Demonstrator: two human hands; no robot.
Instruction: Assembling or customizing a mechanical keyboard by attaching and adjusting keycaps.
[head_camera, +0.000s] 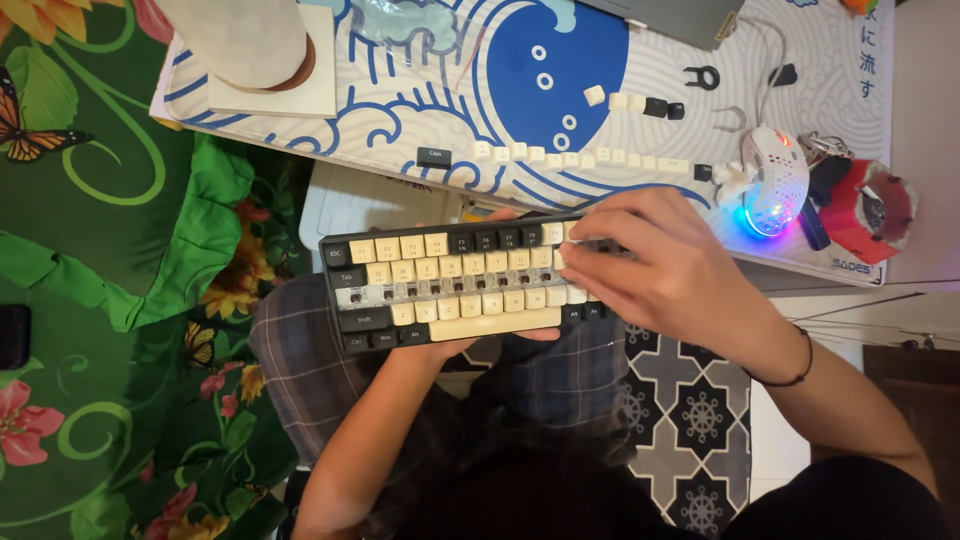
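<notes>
The left hand (500, 345) reaches up from below and supports a small keyboard (455, 285) from underneath, with its thumb lying along the near edge by the long cream bar key. The fingers are hidden behind the board, so the grip reads as closed around it, though how tightly cannot be told. The right hand (655, 270) comes in from the right and lies over the right end of the keyboard, fingers bent down onto the keys there; whether it pinches a single key cannot be told. A thin dark band (790, 375) circles the right wrist.

The keyboard sits over the person's lap, just near of a desk edge, with cream and black keys. One middle row has several keys off, showing bare switches.

Farther away, a desk mat (440, 90) with a blue and white wave pattern covers the desk. On it lie loose keycaps (560, 155) in a rough row, cream ones mostly, with one wide black keycap (433, 156) at the left end. A white perforated mouse (773, 180) glows blue and pink at the right, beside a red object (860, 215). To the left hangs a green flowered cloth (100, 300).
</notes>
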